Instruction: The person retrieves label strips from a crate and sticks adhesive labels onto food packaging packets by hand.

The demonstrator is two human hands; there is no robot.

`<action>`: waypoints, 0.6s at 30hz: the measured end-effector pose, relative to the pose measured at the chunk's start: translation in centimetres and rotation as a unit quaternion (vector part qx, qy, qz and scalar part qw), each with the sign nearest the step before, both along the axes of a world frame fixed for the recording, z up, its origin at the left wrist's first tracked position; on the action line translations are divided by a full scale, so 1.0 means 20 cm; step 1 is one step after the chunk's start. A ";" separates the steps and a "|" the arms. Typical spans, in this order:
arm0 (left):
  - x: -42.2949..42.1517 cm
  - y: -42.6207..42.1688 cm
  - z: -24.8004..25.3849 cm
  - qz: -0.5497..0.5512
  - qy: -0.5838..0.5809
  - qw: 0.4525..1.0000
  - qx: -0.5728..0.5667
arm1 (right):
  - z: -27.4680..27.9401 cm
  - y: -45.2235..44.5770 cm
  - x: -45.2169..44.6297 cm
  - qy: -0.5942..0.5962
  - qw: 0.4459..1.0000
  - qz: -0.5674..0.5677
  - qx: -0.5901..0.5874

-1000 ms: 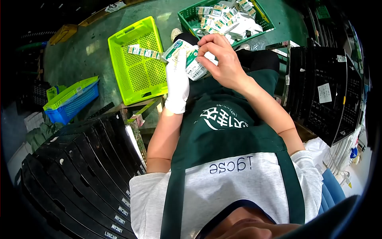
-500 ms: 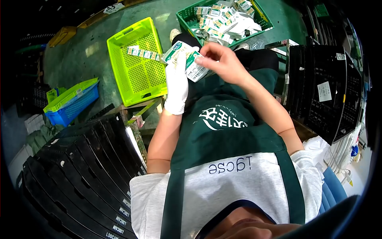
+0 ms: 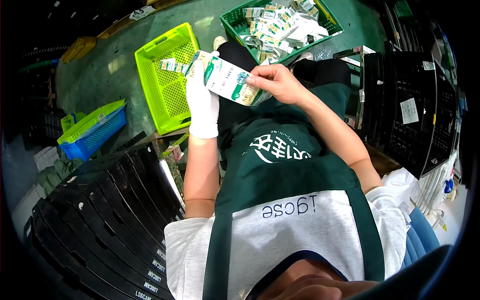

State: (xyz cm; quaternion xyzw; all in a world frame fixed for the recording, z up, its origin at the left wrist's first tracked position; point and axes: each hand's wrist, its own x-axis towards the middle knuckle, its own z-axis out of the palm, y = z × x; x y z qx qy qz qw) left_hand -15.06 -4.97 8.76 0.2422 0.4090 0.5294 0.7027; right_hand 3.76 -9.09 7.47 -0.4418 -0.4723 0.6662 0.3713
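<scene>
Printed strip: a flat white, green and cream strip of thin paper or film [image 3: 222, 77], stretched between the two hands above the lap; its far end appears to trail over the lime-green perforated plastic crate [image 3: 172, 125].
Left hand: the white-gloved left hand [image 3: 202, 102] holds the strip near its left part, thumb over the face; the fingers behind are hidden, so their pressure cannot be told.
Right hand: the bare right hand [image 3: 280, 82] pinches the right end between thumb and forefinger, other fingers curled.
Handling: probably light and bendy, easily creased, perhaps slick under the glove; edges or ends seem the best hold, supported at two points so it stays flat.
Dark green crate: a plastic crate [image 3: 327, 20] beyond the knees, holding a heap of similar printed pieces [image 3: 272, 27].
</scene>
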 end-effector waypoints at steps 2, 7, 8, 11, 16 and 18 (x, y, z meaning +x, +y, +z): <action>-0.03 0.03 0.00 0.017 -0.031 0.999 -0.008 | 0.00 0.00 0.04 -0.012 1.000 0.004 0.005; -0.14 0.08 -0.07 0.048 -0.074 0.996 -0.029 | 0.01 -0.02 0.04 -0.018 0.999 0.021 0.036; -0.17 0.09 -0.10 0.034 -0.096 0.994 -0.049 | 0.05 -0.01 0.04 -0.044 0.998 0.031 0.021; -0.21 0.10 -0.05 0.005 -0.071 0.996 -0.053 | -0.01 0.00 0.01 -0.070 0.996 0.034 0.044; -0.36 0.10 0.18 0.062 0.023 0.998 -0.005 | 0.04 -0.02 -0.05 -0.079 0.983 0.082 0.141; -0.42 0.11 0.19 0.084 0.056 0.995 0.015 | -0.01 -0.02 -0.05 -0.097 0.981 0.099 0.139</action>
